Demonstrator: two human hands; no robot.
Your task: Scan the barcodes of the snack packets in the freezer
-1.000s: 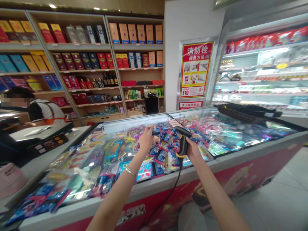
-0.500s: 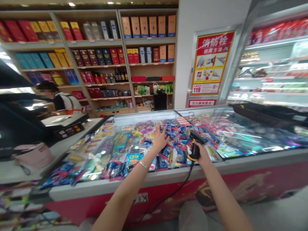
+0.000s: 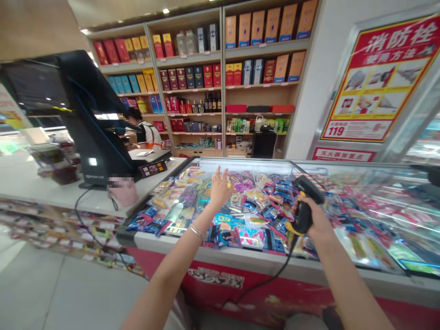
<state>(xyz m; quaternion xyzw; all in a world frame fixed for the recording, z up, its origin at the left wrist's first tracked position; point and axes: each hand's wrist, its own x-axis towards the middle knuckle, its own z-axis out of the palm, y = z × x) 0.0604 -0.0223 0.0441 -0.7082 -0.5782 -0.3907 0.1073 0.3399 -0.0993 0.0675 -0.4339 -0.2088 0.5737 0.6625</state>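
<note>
Left hand has moved left of the blue packets

It hovers spread, apparently empty, over the chest freezer. The right hand grips the handheld barcode scanner above the packets; its drooping cable could snag the freezer's edge if pulled sideways.

Packets spread across a chest freezer, with a scanner in the right hand above them, a counter bearing a terminal to the left, shelves behind, and a poster on the wall at right rear.
</note>
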